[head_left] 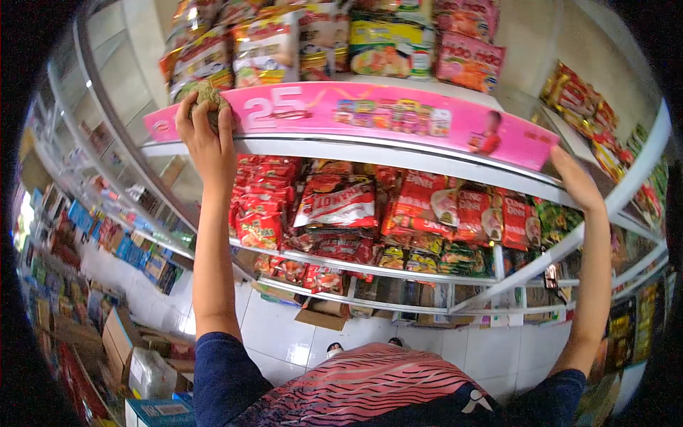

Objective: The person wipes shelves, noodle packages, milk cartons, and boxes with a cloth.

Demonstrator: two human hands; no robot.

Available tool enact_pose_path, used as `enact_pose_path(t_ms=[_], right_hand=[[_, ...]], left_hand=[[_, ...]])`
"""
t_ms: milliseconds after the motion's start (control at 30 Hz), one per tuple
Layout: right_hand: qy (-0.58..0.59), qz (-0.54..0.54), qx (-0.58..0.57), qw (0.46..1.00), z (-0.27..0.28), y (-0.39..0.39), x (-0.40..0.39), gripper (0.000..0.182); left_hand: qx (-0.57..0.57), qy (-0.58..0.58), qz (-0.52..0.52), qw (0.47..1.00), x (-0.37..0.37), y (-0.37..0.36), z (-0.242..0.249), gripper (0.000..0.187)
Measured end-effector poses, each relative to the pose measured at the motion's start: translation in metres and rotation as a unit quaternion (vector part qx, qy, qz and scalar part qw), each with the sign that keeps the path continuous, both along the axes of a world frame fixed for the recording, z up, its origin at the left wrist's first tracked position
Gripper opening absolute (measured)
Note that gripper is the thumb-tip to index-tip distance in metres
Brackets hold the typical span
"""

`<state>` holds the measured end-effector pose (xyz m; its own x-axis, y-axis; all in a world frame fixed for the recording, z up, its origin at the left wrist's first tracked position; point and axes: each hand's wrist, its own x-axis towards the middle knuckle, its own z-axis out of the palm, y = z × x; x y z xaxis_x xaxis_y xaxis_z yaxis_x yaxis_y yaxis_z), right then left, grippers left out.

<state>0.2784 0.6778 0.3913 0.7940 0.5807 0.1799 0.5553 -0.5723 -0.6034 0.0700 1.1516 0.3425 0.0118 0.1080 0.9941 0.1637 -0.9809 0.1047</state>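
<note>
A long pink sign strip (313, 110) with a large "25" runs along the front of the upper shelf. Near its left end my left hand (206, 132) has its fingers curled round a crumpled greenish-brown cloth, (212, 98) which lies against the strip's top edge. At the strip's right end is my right hand (575, 174); its fingertips are hidden behind or beside the strip's end. Noodle packets (391, 46) stand on the shelf behind the strip. Below the white shelf edge (370, 153) lie red noodle packets (338, 201).
More packets sit on a side shelf (583, 107) at the right. Open cardboard boxes (121, 341) stand at the lower left, and another box (321, 315) is under the shelves on the tiled floor (277, 341). A diagonal metal frame bar (526, 267) crosses the lower right.
</note>
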Motion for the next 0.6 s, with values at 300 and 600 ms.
enact_pose_path(t_ms=[300,600], right_hand=[[-0.019,0.028,0.01,0.999,-0.014,-0.016,0.027,0.061],[-0.024,0.022,-0.003,0.999,-0.011,-0.019,0.03,0.064]], left_hand=[[-0.094,-0.045,0.074,0.992,-0.051,0.134,0.007,0.03],[-0.05,-0.056,0.081,0.994,0.002,0.013,0.005,0.027]])
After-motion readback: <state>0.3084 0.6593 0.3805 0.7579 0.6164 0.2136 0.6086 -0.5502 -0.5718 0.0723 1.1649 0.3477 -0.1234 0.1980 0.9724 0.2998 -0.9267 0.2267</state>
